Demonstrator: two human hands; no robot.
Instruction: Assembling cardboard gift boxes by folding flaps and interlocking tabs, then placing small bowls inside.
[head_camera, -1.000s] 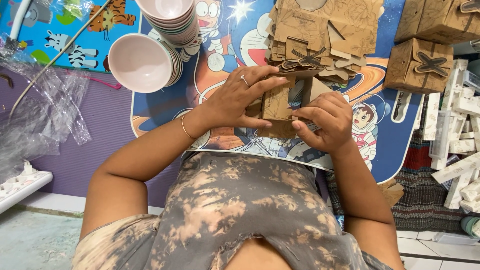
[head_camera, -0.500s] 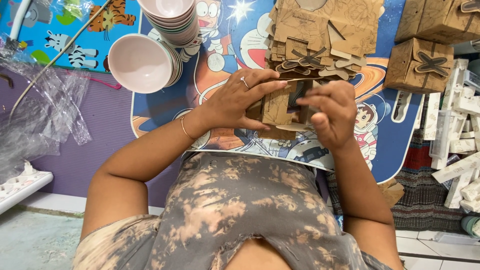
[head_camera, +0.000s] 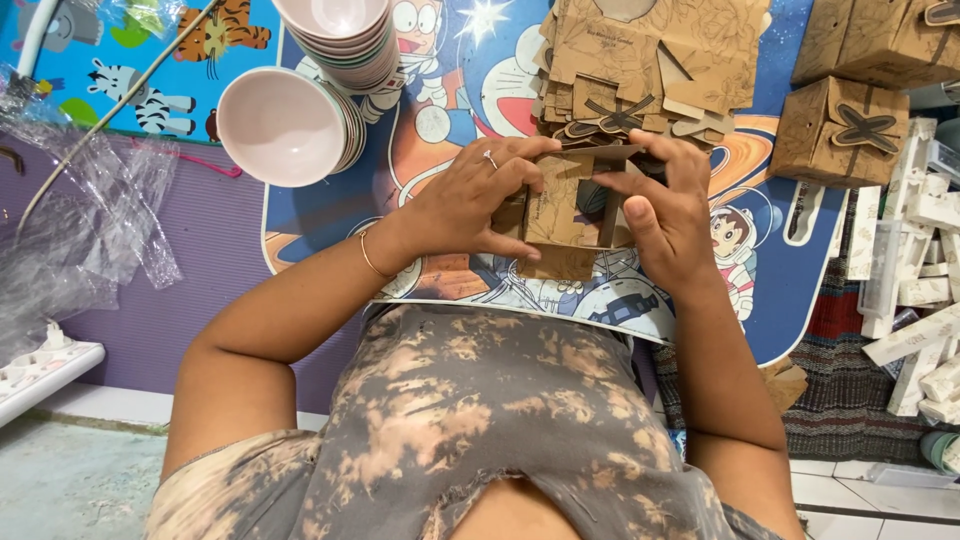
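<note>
A pile of flat brown cardboard box blanks (head_camera: 645, 60) with a faint leaf print lies at the far edge of the cartoon-printed surface (head_camera: 440, 120), just beyond the hands. To its right stand two folded brown boxes (head_camera: 838, 130), the nearer one closed with a dark cross-shaped tab. Between both hands, just above the surface's near edge, is a half-folded cardboard box (head_camera: 565, 215), brown, with the same faint print, its flaps standing open and a dark slot showing in the middle. The left hand (head_camera: 470, 200), ring on one finger, has its grip closed on the box's left side; the right hand (head_camera: 665, 215) has its grip closed on the right side and top flap. Left of the pile sit two stacks of pale pink bowls (head_camera: 285, 125), one tipped on its side. Crumpled clear plastic wrap (head_camera: 70, 210) lies at far left.
</note>
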